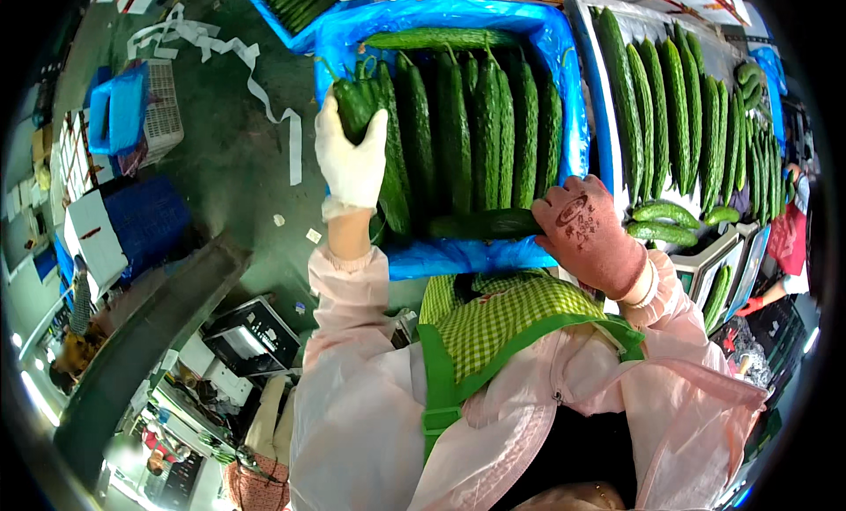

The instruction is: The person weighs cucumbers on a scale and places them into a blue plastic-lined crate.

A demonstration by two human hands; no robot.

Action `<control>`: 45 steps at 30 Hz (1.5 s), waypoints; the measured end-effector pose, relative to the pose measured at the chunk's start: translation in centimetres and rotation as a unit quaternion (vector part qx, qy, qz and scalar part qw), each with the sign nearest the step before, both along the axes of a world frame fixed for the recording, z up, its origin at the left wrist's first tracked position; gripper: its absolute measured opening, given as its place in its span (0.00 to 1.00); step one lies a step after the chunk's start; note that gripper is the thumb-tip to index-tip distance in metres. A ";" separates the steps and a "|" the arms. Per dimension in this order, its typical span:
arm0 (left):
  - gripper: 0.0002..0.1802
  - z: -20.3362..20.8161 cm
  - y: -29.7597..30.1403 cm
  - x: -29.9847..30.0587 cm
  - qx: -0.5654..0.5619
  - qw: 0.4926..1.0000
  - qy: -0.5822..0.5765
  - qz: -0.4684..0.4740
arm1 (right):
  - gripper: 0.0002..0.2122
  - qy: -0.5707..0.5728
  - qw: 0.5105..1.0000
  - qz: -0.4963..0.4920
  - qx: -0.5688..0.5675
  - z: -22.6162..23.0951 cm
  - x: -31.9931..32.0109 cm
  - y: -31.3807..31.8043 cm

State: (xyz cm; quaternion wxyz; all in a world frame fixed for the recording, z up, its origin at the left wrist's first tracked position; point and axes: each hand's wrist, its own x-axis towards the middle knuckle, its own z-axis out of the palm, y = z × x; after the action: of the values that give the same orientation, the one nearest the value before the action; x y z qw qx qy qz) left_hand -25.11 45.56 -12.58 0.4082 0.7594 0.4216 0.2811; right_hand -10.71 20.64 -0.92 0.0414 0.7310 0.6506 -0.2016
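While looking down into a deep box lined with shiny blue plastic (575, 114), hold cucumbers with both hands. At the far left corner, have the left hand (352, 159), in a thin white glove, curled round a fat, shiny green cucumber (357, 113), thumb on one side and fingers on the other. Cannot tell the number of cucumbers in that grip. With the right hand (586, 229), in a dusty red glove with a dark print on the back, pinch the right end of a smooth dark green cucumber (480, 224). See that one lying sideways near the close side of the box, at the near ends of a row of long, bumpy green cucumbers (454, 132). Along the far side, see one more long green cucumber (441, 40), also sideways. To the right, see a pale tray (592, 66) with more long cucumbers (656, 114) and a few short, bent green cucumbers (663, 213). On the dark green floor (220, 150), spot a crumpled white strip (295, 154). Wear a green checked apron (511, 326) and a pale pink jacket (352, 291).
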 end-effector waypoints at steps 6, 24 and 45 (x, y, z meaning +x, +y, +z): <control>0.45 -3.1 -0.8 3.3 0.140 0.962 0.216 -0.092 | 0.14 0.067 0.996 -0.036 0.054 0.9 -0.3 0.5; 0.49 -0.4 -5.9 -0.3 -0.191 0.908 -0.156 -0.337 | 0.19 0.357 0.862 -0.171 0.317 -5.2 1.4 6.2; 0.43 -2.4 -1.3 7.0 0.276 0.920 0.278 0.022 | 0.23 0.514 0.766 -0.245 0.299 -15.7 2.9 -3.4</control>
State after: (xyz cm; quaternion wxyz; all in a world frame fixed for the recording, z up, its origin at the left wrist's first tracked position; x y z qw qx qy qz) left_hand -18.16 44.21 -15.01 0.0428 0.8800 0.4404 0.1727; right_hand -7.82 17.20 -16.64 -0.5704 0.6278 0.4011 -0.3458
